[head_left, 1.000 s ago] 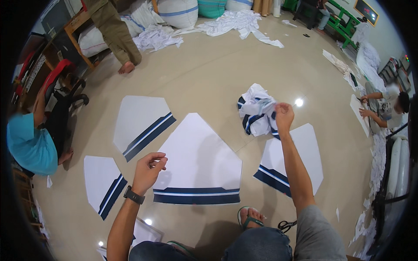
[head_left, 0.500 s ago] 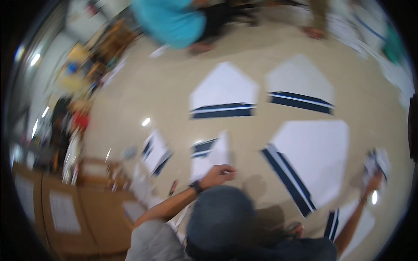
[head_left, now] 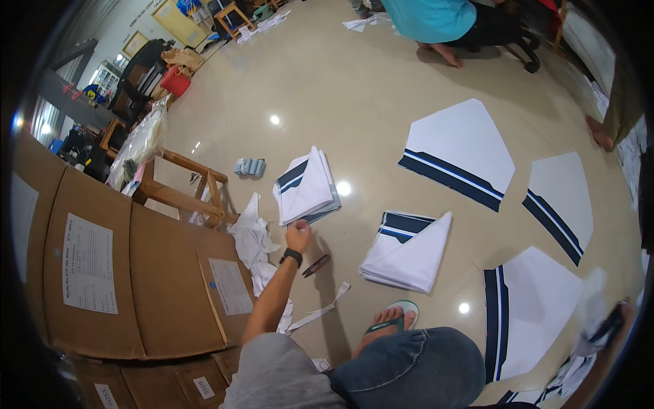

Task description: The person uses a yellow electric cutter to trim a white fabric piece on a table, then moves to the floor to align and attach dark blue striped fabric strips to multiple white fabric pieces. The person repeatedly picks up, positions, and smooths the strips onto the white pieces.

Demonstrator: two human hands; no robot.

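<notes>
My left hand (head_left: 298, 235) is closed, fingers curled, at the near edge of a folded stack of white and navy fabric pieces (head_left: 304, 187); whatever is in the fingers is hidden. A dark watch (head_left: 291, 256) is on that wrist. Just below lie small thread snips (head_left: 316, 266). At the far right my right hand (head_left: 624, 313) is smeared by motion, with crumpled white and navy fabric (head_left: 574, 373) in its grasp. A second folded fabric stack (head_left: 407, 251) lies in the middle of the floor. Beside my right arm lies a flat white panel with a navy stripe (head_left: 533, 313).
Two more striped panels (head_left: 460, 150) (head_left: 562, 201) lie farther off. Cardboard boxes (head_left: 167, 279) and a wooden stool (head_left: 180, 198) line the left. White scraps (head_left: 253, 242) and a pack of grey rolls (head_left: 250, 168) are nearby. Beyond, a person in a turquoise shirt (head_left: 432, 27) sits low.
The view has swung left, so the panels and the seated person now appear farther right. My left hand is now by the farther-left stack. My right hand keeps the crumpled fabric.
</notes>
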